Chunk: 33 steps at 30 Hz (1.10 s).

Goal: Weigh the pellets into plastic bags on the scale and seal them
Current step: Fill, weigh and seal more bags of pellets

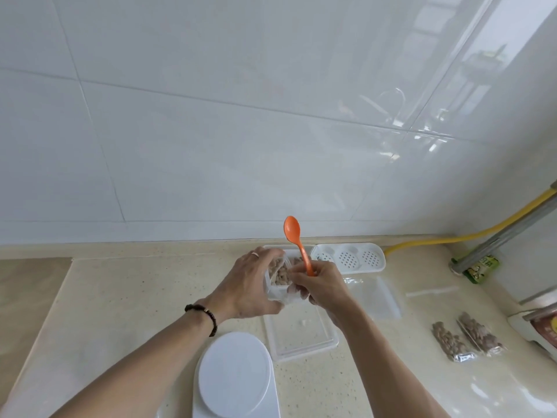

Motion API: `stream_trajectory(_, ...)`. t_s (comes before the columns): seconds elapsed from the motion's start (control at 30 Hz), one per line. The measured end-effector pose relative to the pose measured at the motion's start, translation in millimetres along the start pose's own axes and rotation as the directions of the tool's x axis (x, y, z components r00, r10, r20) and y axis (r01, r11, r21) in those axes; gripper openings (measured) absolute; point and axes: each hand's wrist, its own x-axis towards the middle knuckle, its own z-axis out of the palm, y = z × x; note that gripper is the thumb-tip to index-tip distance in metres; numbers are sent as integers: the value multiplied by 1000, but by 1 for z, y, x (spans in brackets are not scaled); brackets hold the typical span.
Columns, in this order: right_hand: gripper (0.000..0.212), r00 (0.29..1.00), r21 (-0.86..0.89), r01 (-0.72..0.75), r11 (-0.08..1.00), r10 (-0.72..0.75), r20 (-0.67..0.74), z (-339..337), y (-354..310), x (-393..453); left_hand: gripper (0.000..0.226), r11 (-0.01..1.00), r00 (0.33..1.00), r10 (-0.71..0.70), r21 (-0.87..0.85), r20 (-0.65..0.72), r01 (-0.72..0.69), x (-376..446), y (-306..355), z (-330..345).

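Observation:
My left hand point(245, 289) grips the side of a clear plastic container of brown pellets point(278, 274), lifted above the counter. My right hand point(319, 286) holds an orange spoon point(297, 239) by its handle, bowl pointing up, and its fingers also pinch a clear plastic bag point(294, 295) against the container's front. The white scale point(235, 378) sits on the counter below my forearms with nothing on its round platter. Two filled bags of pellets point(465, 336) lie at the right.
A clear lid point(301, 336) lies on the counter under my hands, with another clear tray point(376, 295) to its right. A white perforated rack point(349, 256) stands by the tiled wall. A yellow hose point(470, 233) and a green packet point(479, 268) are at the far right.

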Motion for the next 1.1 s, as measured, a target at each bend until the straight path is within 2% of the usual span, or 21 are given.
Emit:
stream_trajectory(0.07,9,1000,20,-21,1000,21,22,-2,6,7,82,1000,1000,-9,-28,-21,9,5,-3,2)
stream_trajectory(0.2,27,995,-21,-89,996,88,-43,-12,16,27,80,999,998,-49,-2,-44,49,14,-23,5)
stream_trajectory(0.3,25,988,-288,-150,946,132,-81,-30,28,48,86,990,994,-107,89,-23,108,18,-39,4)
stream_trajectory(0.37,22,991,-483,-126,866,85,-106,-40,39,61,92,982,990,-140,127,-10,140,19,-49,5)
stream_trajectory(0.43,17,982,-563,-92,821,-17,-186,-45,45,69,94,974,985,-174,146,-6,173,20,-57,8)
stream_trajectory(0.53,22,925,-496,-59,866,-140,-354,-49,47,73,94,960,979,-203,196,1,199,21,-67,12)
stream_trajectory(0.63,16,865,-381,20,924,-207,-458,-50,54,79,92,950,972,-233,212,-3,229,24,-70,15)
stream_trajectory(0.7,16,844,-392,34,919,-237,-482,-49,58,83,92,946,971,-241,221,-7,236,25,-71,18)
stream_trajectory(0.8,19,866,-494,16,869,-259,-428,-47,67,87,95,940,972,-234,254,-4,228,27,-74,23)
stream_trajectory(0.87,18,904,-495,-16,869,-199,-378,-43,76,89,96,935,971,-237,270,-3,229,28,-77,25)
stream_trajectory(0.93,15,922,-423,-60,904,-112,-370,-39,84,92,98,933,972,-233,283,-4,224,28,-78,28)
stream_trajectory(1.1,12,926,-68,-205,976,171,-336,-29,97,94,100,915,969,-247,327,-13,238,29,-80,33)
